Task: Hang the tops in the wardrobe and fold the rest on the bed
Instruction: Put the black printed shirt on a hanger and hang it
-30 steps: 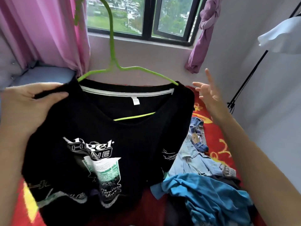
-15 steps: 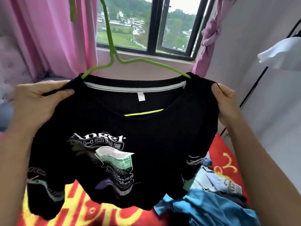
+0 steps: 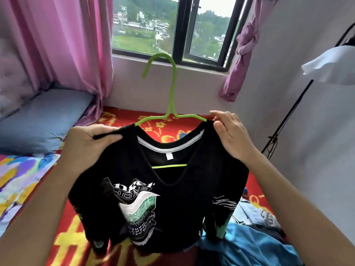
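Your left hand [image 3: 86, 144] pinches one shoulder of the black printed T-shirt [image 3: 172, 208], with the thumb laid over the bunched fabric and the fingers curled behind it. Your right hand [image 3: 230, 135] holds the other shoulder between thumb and fingers, which are only loosely bent. The shirt hangs on a green hanger [image 3: 171, 104], front toward you. The hanger's hook stands upright above the collar, and its lower bar shows through the neck opening. You hold both in the air over the middle of the bed [image 3: 63, 237], which has a red patterned cover. A blue garment [image 3: 249, 246] and a pair of jeans [image 3: 259, 214] lie heaped at the bed's right edge, just beside the shirt's hem. A blue pillow [image 3: 38, 120] lies at the far left corner.
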Demonstrator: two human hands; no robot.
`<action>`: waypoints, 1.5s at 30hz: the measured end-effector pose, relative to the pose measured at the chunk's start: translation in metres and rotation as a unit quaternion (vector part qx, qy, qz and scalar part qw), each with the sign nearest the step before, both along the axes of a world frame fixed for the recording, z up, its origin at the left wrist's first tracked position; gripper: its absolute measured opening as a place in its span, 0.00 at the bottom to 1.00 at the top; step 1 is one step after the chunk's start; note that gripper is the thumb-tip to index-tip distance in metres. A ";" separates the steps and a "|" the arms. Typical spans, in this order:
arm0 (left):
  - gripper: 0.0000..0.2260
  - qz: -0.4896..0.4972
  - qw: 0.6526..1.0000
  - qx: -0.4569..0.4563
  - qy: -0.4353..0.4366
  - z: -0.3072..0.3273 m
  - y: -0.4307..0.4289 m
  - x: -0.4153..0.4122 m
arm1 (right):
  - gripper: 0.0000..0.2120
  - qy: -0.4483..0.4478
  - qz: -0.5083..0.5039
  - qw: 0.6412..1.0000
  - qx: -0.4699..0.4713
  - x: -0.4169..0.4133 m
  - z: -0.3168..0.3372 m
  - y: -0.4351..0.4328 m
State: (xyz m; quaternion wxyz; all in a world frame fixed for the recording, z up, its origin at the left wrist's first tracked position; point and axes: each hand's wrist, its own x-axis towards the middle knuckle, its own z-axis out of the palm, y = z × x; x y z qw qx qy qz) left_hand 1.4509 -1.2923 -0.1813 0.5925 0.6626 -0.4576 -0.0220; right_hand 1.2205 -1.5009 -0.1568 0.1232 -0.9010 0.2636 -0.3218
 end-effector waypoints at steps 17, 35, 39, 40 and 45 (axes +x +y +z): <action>0.27 -0.037 0.993 0.104 -0.033 -0.020 0.027 0.020 | 0.13 0.052 0.088 0.989 0.108 0.004 -0.018 -0.009; 0.24 0.165 0.961 0.193 0.112 -0.094 0.168 -0.021 | 0.18 0.219 0.254 0.929 0.157 0.090 -0.083 0.057; 0.21 0.279 0.931 0.186 0.142 -0.099 0.234 -0.057 | 0.17 0.247 0.361 0.889 0.138 0.129 -0.083 0.096; 0.19 0.321 0.917 0.182 0.149 -0.098 0.253 -0.076 | 0.15 0.251 0.397 0.874 0.129 0.139 -0.084 0.112; 0.13 0.487 0.840 0.171 0.168 -0.097 0.313 -0.175 | 0.17 0.268 0.538 0.795 0.083 0.162 -0.090 0.187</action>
